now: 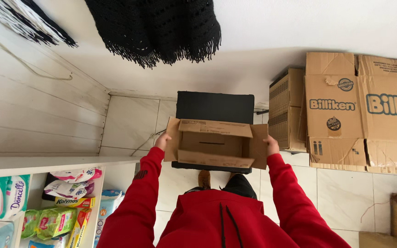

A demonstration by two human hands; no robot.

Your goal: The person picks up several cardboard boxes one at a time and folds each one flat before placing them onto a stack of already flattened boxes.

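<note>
Open cardboard box (pixel 215 143) held over the black stool (pixel 215 107), flaps splayed; left hand (pixel 162 141) and right hand (pixel 271 146) well apart, each gripping a side flap only; likely to tilt or slip off, flaps bending, onto the tiled floor (pixel 345 193); stacked cartons (pixel 345 110) near.

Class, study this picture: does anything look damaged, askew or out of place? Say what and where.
The flattened cardboard sheets leaning at the right have torn, ragged lower edges. A loose cable trails across the floor tiles by the wall. The open cardboard box held between left hand and right hand looks intact.
</note>
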